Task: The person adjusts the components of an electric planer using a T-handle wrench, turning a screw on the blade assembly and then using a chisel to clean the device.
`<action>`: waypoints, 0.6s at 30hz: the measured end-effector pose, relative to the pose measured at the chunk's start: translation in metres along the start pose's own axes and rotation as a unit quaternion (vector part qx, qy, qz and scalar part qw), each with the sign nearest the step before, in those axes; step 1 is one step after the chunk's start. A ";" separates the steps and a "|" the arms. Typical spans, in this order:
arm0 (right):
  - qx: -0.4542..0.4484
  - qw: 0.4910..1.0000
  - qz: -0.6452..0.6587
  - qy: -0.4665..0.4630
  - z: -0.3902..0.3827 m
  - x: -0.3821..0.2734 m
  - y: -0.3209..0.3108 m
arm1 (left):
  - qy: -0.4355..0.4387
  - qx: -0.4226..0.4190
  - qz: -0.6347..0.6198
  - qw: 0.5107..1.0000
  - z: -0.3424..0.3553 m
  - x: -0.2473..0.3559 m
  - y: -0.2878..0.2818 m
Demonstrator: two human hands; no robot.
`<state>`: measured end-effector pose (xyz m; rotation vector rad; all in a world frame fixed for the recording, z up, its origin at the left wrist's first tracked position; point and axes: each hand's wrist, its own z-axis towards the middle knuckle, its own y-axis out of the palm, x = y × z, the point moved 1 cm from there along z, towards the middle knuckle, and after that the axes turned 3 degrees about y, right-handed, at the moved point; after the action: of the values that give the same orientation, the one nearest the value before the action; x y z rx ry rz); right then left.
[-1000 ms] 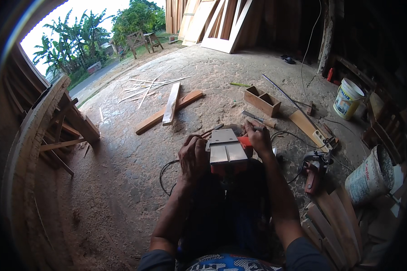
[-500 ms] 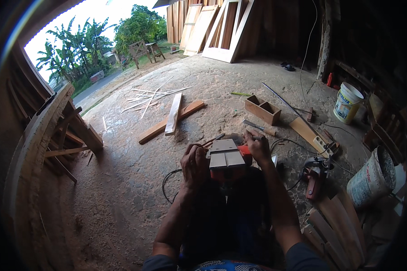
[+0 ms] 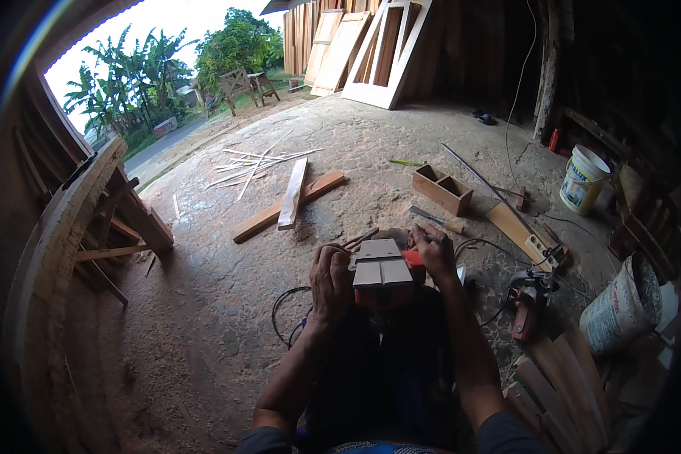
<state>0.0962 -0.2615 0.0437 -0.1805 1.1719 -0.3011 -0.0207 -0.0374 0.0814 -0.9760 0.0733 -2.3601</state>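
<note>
An electric hand planer [image 3: 379, 274] with a red body lies upside down above my lap, its flat pale metal sole facing up. The curled fingers of my left hand [image 3: 330, 283] grip its left side. At its far right side is my right hand [image 3: 433, 251], closed with thumb and fingers pressed together; I cannot make out what, if anything, they hold. Just beyond that hand, a chisel [image 3: 439, 219] with a wooden handle rests on the floor. Behind it stands a two-compartment wooden box [image 3: 440, 191].
Two crossed boards [image 3: 292, 194] and thin wood strips [image 3: 251, 164] lie ahead on the dusty floor. To the right are a handsaw [image 3: 516, 229], a red-and-dark power tool [image 3: 528, 304], buckets [image 3: 585, 180] and stacked planks [image 3: 564, 371]. A workbench [image 3: 60, 227] stands left; a power cord [image 3: 278, 306] loops nearby.
The view has shifted slightly. The planer and my right hand have come a little nearer to me. My left hand keeps its place on the planer's left side.
</note>
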 end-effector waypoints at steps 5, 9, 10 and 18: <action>0.008 1.000 -0.019 -0.008 -0.003 -0.010 -0.004 | -0.316 -0.197 -0.241 0.896 -0.001 -0.010 -0.004; 0.018 1.000 -0.005 -0.012 -0.006 -0.015 -0.007 | -0.253 -0.385 -0.249 0.852 0.027 -0.009 -0.024; 0.023 1.000 -0.001 -0.003 -0.007 -0.015 -0.007 | -0.246 -0.408 -0.260 0.840 0.032 -0.013 -0.023; 0.077 0.996 -0.023 -0.034 -0.027 -0.044 -0.023 | -0.473 -0.428 -0.296 0.711 0.054 -0.058 -0.010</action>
<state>0.0520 -0.2682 0.0790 -0.0815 1.0737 -0.4218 0.0428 0.0109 0.0873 -2.9292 0.5527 -1.9173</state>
